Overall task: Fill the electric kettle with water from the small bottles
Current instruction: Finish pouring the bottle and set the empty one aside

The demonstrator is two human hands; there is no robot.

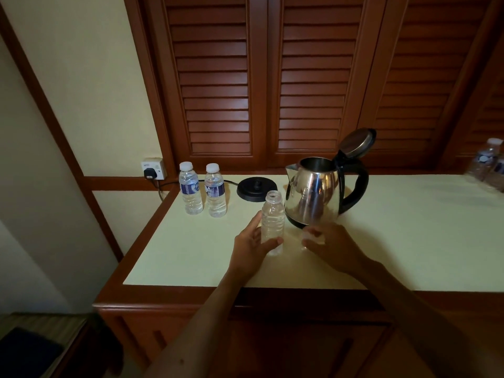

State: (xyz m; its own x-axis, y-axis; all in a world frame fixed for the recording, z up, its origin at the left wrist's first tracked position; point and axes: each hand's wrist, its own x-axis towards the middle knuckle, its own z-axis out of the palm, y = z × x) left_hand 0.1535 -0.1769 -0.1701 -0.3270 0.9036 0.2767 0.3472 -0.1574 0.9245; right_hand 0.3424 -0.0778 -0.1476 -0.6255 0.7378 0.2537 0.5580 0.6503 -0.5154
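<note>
A steel electric kettle [313, 195] with a black handle stands on the cream counter [409, 241], off its base, with its lid [357, 143] tipped open. My left hand [251, 246] grips a small clear bottle [273, 219] just left of the kettle. This bottle is upright, has no cap and holds water. My right hand [332, 244] hovers in front of the kettle and pinches a small pale blurred thing that looks like the bottle cap [311, 236]. Two capped, labelled full bottles [191, 189] [215, 190] stand at the back left.
The black kettle base [256, 188] sits between the two capped bottles and the kettle, its cord running to a wall socket [154, 169]. More bottles [488, 165] stand at the far right edge. Louvred wooden doors rise behind the counter.
</note>
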